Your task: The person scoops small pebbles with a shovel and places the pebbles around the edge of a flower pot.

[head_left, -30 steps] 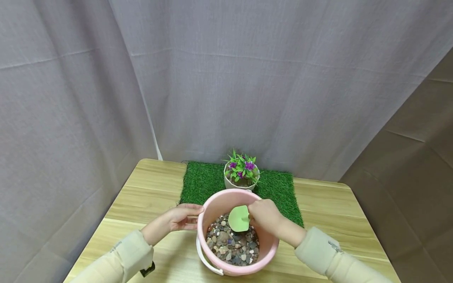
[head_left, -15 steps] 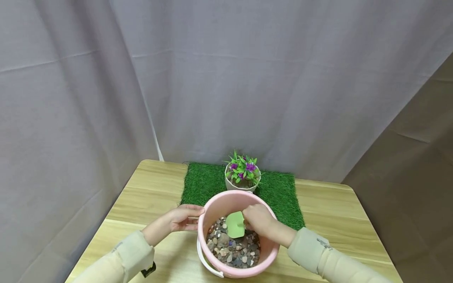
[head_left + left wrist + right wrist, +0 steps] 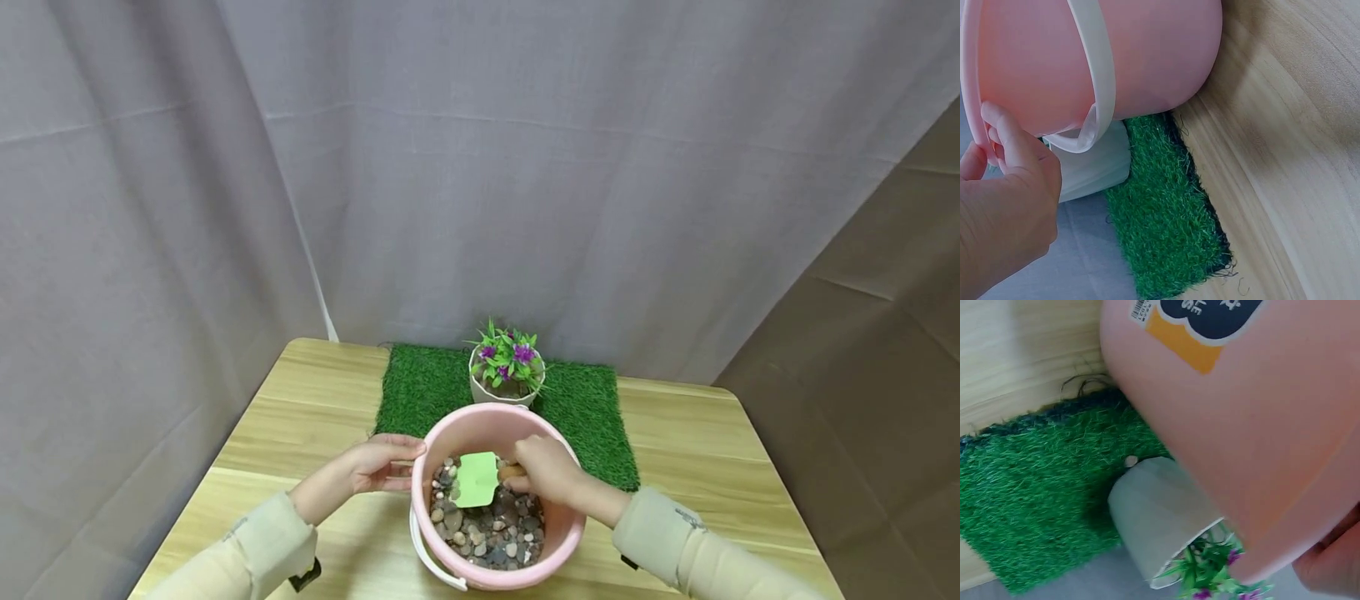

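Observation:
A pink bucket point(image 3: 566, 546) with a white handle point(image 3: 433, 557) stands on the table, pebbles point(image 3: 480, 533) covering its bottom. My left hand point(image 3: 381, 465) pinches the bucket's left rim between thumb and fingers; the left wrist view shows this hand point(image 3: 1013, 200) at the rim too. Inside the bucket, my right hand point(image 3: 551, 473) grips a small green shovel point(image 3: 477, 480) by its wooden handle. The shovel's blade lies over the pebbles, pointing left; whether it touches them I cannot tell. In the right wrist view, the bucket wall hides most of the right hand point(image 3: 1330, 565).
Directly behind the bucket, a white pot point(image 3: 498, 395) with purple flowers point(image 3: 523, 354) stands on a green artificial-grass mat point(image 3: 592, 425). One small pebble point(image 3: 1131, 461) lies on the mat beside the pot. Grey curtains point(image 3: 480, 208) surround the wooden table point(image 3: 697, 450).
My right hand has moved the shovel left and lower over the pebbles, and its blade has turned to show its flat face. The left hand keeps its hold on the rim.

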`<state>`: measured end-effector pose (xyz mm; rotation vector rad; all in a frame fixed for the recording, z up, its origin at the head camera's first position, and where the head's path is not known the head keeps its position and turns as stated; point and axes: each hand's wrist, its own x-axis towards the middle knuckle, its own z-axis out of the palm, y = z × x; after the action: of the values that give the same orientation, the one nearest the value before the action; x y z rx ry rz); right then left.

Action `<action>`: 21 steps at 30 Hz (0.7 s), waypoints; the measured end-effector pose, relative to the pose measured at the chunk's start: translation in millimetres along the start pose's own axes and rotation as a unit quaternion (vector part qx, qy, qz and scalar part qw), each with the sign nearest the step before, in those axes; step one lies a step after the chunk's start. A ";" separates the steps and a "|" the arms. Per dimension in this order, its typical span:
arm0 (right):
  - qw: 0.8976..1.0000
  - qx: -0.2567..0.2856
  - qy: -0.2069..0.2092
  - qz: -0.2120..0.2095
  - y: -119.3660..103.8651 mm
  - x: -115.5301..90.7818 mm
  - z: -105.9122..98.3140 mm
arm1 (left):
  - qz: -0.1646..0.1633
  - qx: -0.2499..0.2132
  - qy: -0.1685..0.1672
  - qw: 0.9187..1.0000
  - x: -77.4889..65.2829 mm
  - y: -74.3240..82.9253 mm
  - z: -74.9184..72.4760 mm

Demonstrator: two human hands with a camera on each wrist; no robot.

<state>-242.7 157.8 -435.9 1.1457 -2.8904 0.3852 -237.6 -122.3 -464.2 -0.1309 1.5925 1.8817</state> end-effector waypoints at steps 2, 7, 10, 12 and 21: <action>1.000 0.022 -0.010 -0.006 1.3 -0.5 -1.6 | 0.000 0.003 0.001 1.000 -1.0 1.1 1.7; 0.996 0.074 -0.036 -0.017 6.0 -2.6 -6.8 | 0.002 0.002 0.003 1.000 -2.4 1.3 1.0; 0.994 0.091 -0.054 -0.024 8.9 -2.5 -11.0 | 0.002 0.000 0.003 1.000 -2.5 1.4 -0.6; 0.994 0.088 -0.060 -0.033 11.8 -3.1 -14.0 | 0.000 -0.001 0.002 1.000 -2.2 1.1 -0.9; 0.992 0.103 -0.019 -0.065 24.3 -10.7 -25.4 | -0.004 0.006 0.009 1.000 1.0 -1.5 -0.9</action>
<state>-253.4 187.9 -417.7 1.3741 -2.8406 0.6783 -237.8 -122.6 -466.2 -0.1495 1.6126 1.8695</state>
